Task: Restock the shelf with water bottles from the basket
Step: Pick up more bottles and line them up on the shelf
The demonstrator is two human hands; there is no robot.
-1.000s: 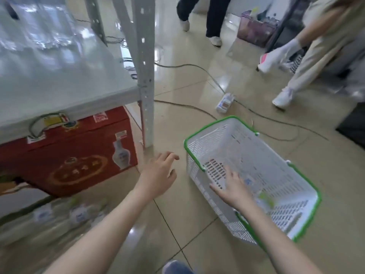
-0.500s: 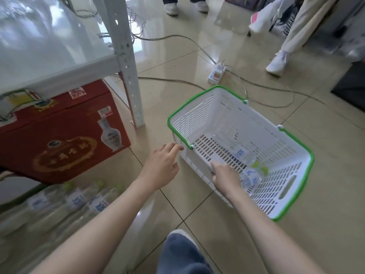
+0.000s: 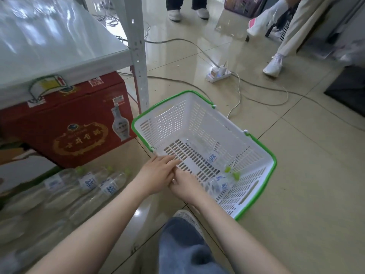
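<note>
White basket (image 3: pixel 207 123) with green rim on the tiled floor, taken here as the landmark. Inside it, two clear water bottles with green caps lying on their sides: one (image 3: pixel 212 155) along the slotted bottom, cap toward the near-right corner, the other (image 3: pixel 219 184) closer to the near wall, just beside the first. Left hand (image 3: pixel 156 175) over the basket's near-left corner, fingers stretched out flat and resting on the rim and slotted bottom, gripping nothing. Right hand (image 3: pixel 185 185) inside the basket at the near wall, touching the left hand, fingers curled downward next to the base of the nearer bottle; cannot tell whether anything is pinched, fingertips hidden. Left of the basket, a row of water bottles (image 3: pixel 92 182) lying on the floor, caps pointing toward a red carton (image 3: pixel 65 127). Carton left of the basket, under a grey shelf board (image 3: pixel 49 46); shelf upright post (image 3: pixel 138 52) just behind the basket's far-left corner. Beyond the basket, a power strip (image 3: pixel 218 75) with cables trailing across the floor. Nearer than the basket, a knee in blue denim (image 3: pixel 185 248)
</note>
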